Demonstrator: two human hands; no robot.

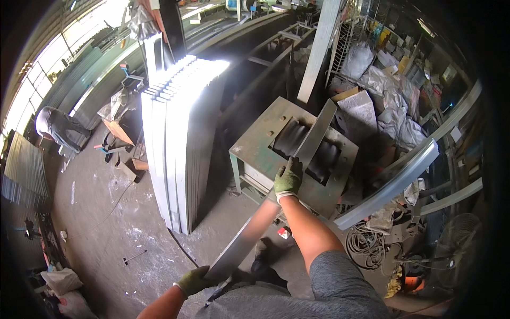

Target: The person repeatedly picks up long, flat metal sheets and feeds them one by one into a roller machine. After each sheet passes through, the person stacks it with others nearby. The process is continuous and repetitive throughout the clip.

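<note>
A long flat metal bar [247, 234] runs from close to my body up across a roller machine [255, 130]. My left hand [194, 280], in a green glove, is closed round the bar's near end. Farther along, my right hand [288, 179], also gloved in green, grips the bar at the machine's front edge. The bar's far part lies over the opening in the machine's top plate, between dark grooved rollers [291, 137]. My palms and some fingertips are hidden.
Left of the machine stands a tall stack of shiny metal profiles [175, 154]. Curved metal profiles [390, 186] lie to the right, above a coiled cable [366, 247]. Sacks [393, 111] are piled behind. A bent-over person [61, 127] is at the far left.
</note>
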